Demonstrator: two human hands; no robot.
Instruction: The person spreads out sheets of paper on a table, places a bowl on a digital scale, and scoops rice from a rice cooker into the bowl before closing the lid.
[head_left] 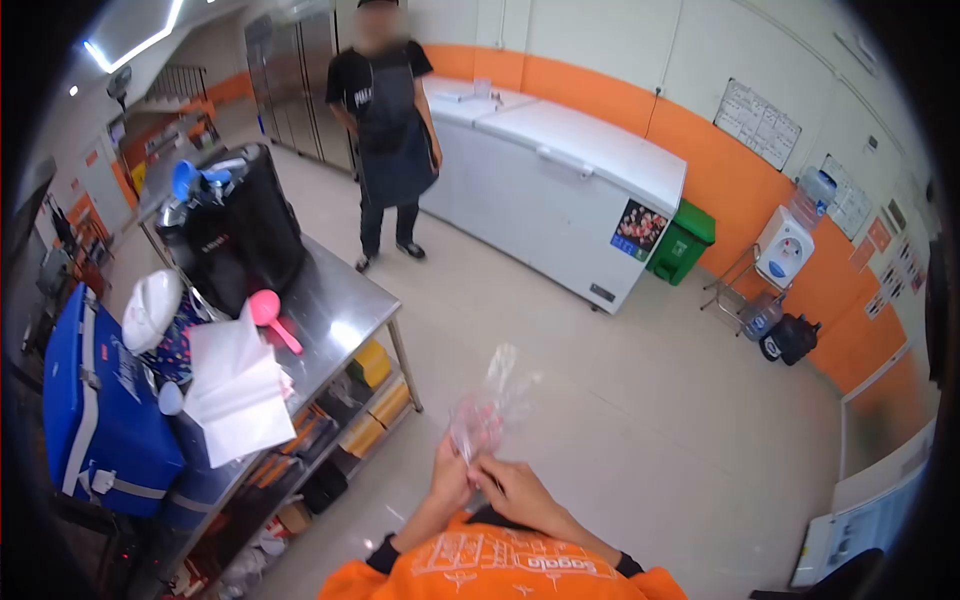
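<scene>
A clear plastic bag with something pinkish inside is held up in front of the orange shirt, its loose top pointing away. My left hand is closed round the bag's lower left side. Against its lower right side, my right hand has its fingers bent together, touching the bag close to my left hand. What exactly is in the bag is too small to make out.
A steel table at left bears a black container, a pink scoop, white paper and a blue cooler bag. A person in an apron stands ahead, beside a white chest freezer. A green bin and a water dispenser are at right.
</scene>
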